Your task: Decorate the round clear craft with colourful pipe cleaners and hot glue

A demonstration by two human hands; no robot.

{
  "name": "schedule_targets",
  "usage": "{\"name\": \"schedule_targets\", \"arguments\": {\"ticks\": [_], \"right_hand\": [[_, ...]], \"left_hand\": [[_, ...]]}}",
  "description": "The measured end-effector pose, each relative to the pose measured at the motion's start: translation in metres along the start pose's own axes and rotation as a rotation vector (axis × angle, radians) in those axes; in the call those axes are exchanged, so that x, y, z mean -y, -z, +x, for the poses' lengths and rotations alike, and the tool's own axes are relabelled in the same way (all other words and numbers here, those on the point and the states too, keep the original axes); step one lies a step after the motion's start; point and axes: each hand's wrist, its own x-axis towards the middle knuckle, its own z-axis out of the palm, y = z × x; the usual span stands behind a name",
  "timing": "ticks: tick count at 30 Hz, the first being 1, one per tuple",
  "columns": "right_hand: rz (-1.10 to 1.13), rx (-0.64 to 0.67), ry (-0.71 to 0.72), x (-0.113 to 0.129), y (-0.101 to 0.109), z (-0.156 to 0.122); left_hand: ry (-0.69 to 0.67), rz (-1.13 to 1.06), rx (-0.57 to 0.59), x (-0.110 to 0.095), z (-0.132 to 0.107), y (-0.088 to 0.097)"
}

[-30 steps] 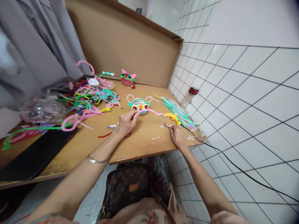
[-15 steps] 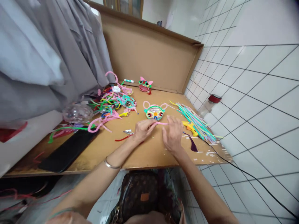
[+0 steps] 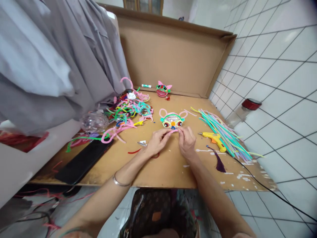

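Observation:
Between my two hands runs a short pink pipe cleaner (image 3: pixel 174 131), bent into a slight arch. My left hand (image 3: pixel 159 141) pinches its left end and my right hand (image 3: pixel 187 139) pinches the other. Just beyond my fingertips lies a pipe-cleaner animal face (image 3: pixel 173 121) with pink loop ears, round red-rimmed eyes, an orange nose and a green brow; the pink strip is against its lower edge, and I cannot tell whether they are joined. Partly behind my left hand are small scissors (image 3: pixel 142 143) and a red pipe cleaner (image 3: pixel 134 152).
Right of my hands lie a yellow glue gun (image 3: pixel 215 140), a purple tassel (image 3: pixel 219 162) and a bundle of pipe cleaners (image 3: pixel 224 132). A tangled pile (image 3: pixel 131 109) and a black phone-like slab (image 3: pixel 79 162) are leftward. A finished-looking face (image 3: pixel 162 89) stands at the cardboard wall (image 3: pixel 173 59).
My right hand has gone from loosely spread fingers to a pinch on the pink pipe cleaner, which now curves more. The view has shifted, moving everything rightward in the picture.

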Motion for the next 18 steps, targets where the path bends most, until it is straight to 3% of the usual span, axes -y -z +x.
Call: {"name": "schedule_targets", "arguments": {"ticks": [5, 10, 18], "right_hand": [[-0.051, -0.011, -0.126, -0.009, 0.007, 0.003], [-0.145, -0.043, -0.087, -0.011, 0.011, 0.003], [-0.22, 0.072, -0.056, -0.008, 0.021, 0.005]], "left_hand": [[-0.022, 0.063, 0.028, 0.002, 0.001, 0.003], [-0.15, 0.171, -0.04, 0.008, 0.006, 0.012], [0.123, 0.009, -0.003, 0.019, 0.007, 0.015]]}}
